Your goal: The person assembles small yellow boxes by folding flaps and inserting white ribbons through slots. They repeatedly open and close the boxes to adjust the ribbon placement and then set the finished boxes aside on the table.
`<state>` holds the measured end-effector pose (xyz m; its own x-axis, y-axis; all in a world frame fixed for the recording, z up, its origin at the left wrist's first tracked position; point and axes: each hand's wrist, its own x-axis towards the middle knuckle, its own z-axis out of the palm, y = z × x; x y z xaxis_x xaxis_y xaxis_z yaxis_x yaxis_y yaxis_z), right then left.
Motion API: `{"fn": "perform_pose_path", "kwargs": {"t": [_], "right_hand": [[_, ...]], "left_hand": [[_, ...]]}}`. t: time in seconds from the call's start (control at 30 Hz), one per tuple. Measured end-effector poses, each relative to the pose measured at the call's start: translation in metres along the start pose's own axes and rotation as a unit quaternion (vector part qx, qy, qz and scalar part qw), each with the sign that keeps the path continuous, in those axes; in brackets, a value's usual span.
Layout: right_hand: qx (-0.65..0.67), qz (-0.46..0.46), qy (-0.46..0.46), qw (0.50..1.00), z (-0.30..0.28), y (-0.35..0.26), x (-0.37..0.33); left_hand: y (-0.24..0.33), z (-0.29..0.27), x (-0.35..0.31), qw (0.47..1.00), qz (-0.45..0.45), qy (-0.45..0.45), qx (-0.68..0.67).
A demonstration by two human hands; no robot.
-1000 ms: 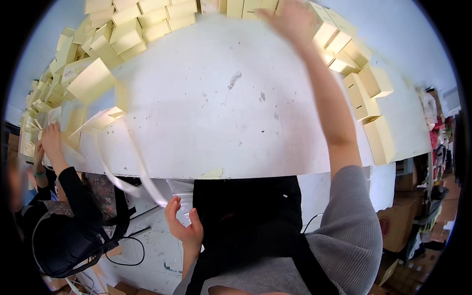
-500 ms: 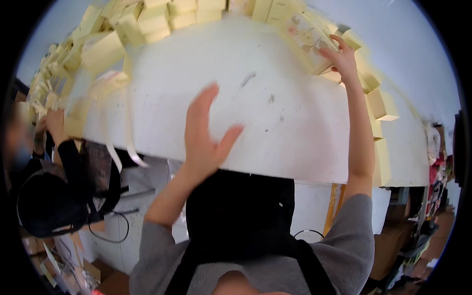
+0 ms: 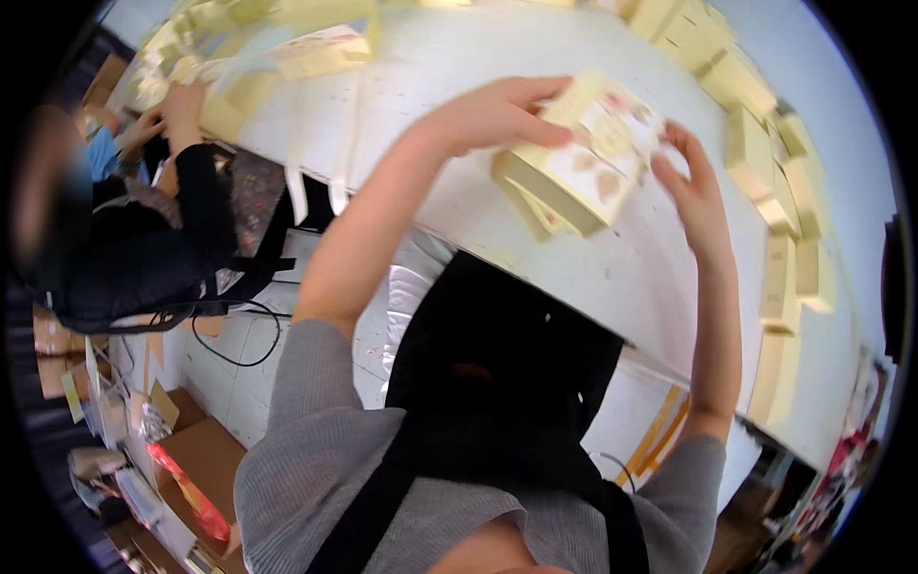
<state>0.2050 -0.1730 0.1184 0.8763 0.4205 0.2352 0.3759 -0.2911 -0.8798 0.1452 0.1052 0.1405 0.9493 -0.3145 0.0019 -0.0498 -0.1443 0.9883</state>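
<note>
A pale yellow box (image 3: pixel 612 143) with a white, flower-printed top is tilted above the white table, blurred by motion. Another pale yellow edge (image 3: pixel 526 206) shows beneath it; whether it belongs to the same box I cannot tell. My left hand (image 3: pixel 502 115) grips the box at its far left side, thumb on the printed top and the other fingers partly hidden behind. Beside the box's right edge is my right hand (image 3: pixel 693 187), its thumb and fingers apart and curved toward the box. Its fingertips are very close to the box, and contact is unclear.
Pale yellow boxes (image 3: pixel 751 153) line the table's (image 3: pixel 459 201) right side. More boxes and hanging ribbons (image 3: pixel 339 143) are at the far left, near a co-worker's hands (image 3: pixel 177 115). An open carton (image 3: pixel 196 459) and a black cable stand lower left.
The flower-printed box has come from the far right row to above the table before me. My left hand has moved up and right onto it. The view has turned rightward.
</note>
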Motion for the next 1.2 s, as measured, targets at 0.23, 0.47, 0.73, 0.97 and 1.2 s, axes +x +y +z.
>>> {"fn": "perform_pose_path", "kwargs": {"t": [0.23,0.47,0.73,0.97,1.2], "right_hand": [[-0.169,-0.088,-0.234,0.953,-0.026,-0.02,0.037],[-0.404,0.0,-0.299,0.865,-0.029,-0.064,0.054],[-0.406,-0.239,-0.169,0.866,-0.027,-0.058,0.017],[-0.438,-0.251,-0.099,0.858,-0.016,-0.095,-0.021],[-0.472,-0.448,0.014,0.759,-0.016,-0.077,-0.135]], "left_hand": [[-0.01,0.0,0.012,1.0,-0.02,0.002,0.002],[-0.007,0.007,0.038,0.999,-0.023,-0.031,0.003],[-0.003,0.026,0.043,0.991,-0.045,0.051,-0.118],[0.0,0.019,0.045,0.992,-0.066,0.038,-0.103],[-0.002,0.07,-0.042,0.849,0.353,0.123,0.374]]}}
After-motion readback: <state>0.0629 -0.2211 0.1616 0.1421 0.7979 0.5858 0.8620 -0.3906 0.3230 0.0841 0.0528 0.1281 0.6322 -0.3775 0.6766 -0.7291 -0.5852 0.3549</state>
